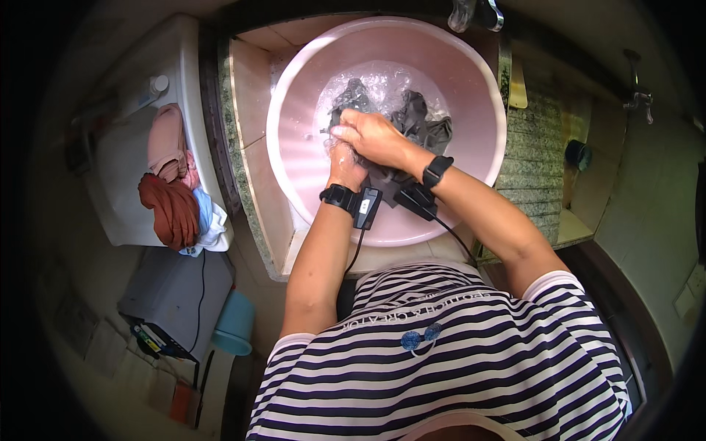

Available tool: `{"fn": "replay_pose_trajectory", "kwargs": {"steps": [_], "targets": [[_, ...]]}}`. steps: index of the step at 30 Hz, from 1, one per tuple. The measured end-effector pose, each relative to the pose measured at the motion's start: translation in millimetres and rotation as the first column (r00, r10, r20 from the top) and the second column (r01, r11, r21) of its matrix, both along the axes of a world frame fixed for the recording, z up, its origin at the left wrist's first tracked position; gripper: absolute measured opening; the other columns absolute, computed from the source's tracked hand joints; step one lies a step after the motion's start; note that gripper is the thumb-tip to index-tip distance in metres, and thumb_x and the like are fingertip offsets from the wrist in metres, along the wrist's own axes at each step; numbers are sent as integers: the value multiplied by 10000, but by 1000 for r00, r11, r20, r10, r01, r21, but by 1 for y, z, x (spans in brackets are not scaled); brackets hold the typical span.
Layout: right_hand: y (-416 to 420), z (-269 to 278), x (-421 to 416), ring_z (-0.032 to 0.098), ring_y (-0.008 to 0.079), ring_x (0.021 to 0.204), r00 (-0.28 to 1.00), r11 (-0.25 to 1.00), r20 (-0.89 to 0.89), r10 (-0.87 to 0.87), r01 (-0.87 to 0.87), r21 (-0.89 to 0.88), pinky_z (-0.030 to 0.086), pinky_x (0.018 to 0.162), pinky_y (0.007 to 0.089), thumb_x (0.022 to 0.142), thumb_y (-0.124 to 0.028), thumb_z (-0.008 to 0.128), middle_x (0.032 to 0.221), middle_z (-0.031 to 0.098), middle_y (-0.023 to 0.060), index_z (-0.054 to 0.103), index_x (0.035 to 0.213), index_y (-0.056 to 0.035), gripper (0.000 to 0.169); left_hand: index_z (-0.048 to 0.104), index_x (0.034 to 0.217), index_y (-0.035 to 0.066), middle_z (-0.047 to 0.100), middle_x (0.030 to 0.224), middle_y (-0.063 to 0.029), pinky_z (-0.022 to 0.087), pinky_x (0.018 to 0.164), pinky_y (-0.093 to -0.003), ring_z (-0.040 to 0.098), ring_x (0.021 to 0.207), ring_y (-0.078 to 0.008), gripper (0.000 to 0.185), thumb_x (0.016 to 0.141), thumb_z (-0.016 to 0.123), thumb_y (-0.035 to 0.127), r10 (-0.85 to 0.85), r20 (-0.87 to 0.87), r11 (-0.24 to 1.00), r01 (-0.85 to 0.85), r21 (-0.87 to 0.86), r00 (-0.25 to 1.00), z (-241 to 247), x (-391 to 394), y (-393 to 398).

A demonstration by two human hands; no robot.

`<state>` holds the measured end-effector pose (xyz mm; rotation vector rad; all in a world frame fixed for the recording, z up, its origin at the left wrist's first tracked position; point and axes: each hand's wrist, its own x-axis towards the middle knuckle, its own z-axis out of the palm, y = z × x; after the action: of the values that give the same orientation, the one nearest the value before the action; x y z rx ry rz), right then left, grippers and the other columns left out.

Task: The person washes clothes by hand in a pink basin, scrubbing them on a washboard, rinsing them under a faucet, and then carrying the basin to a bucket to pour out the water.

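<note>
A large pink plastic basin (474, 138) of water stands before me, and a dark grey garment (416, 110) lies partly under the water in it. My right hand (375, 136) reaches in from the right, its fingers curled around a bunched part of the cloth. Beneath and beside it, my left hand (347, 168) is closed on the same wet fabric; its fingertips are hidden by the right hand. The hands touch each other near the middle of the basin. Ripples and bubbles show in the water around the cloth.
A metal faucet (474, 15) is above the basin's far rim. To the right is a ribbed stone washboard (529, 165). At left, brown-red cloth (170, 212) and pink cloth (167, 140) lie on a white washing machine (190, 82). A blue bucket (234, 322) stands below.
</note>
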<state>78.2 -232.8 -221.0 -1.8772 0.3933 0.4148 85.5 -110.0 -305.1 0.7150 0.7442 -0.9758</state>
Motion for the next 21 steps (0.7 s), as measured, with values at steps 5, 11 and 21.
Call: {"fn": "replay_pose_trajectory", "kwargs": {"steps": [5,11,21], "targets": [[-72,-13,-5,664,487,902,997,885,-27,-66,46,-463,511,824,556,998,-386,554,920,687,298,616,1047,-10,384,553,1196,-44,643,1119,-132,545,898,-379,649,972,-222,373,1043,567,295,-217,159,959,181,218,963,70,-2,-7],[-126,10,-16,629,441,1081,988,749,-10,-151,108,-653,507,879,559,932,-257,653,1180,656,241,664,1185,-69,315,507,1349,-35,566,1277,-252,447,1030,-459,559,1186,-381,517,929,697,199,-860,295,365,99,926,415,39,12,30],[-92,-44,-17,443,404,1342,905,692,-349,245,-415,-591,412,1053,588,833,-262,788,1436,493,183,624,1380,-239,571,723,1050,165,571,1264,-72,416,947,-571,486,1253,-300,242,818,755,227,-980,-126,-125,-17,992,-156,28,40,-24]]}}
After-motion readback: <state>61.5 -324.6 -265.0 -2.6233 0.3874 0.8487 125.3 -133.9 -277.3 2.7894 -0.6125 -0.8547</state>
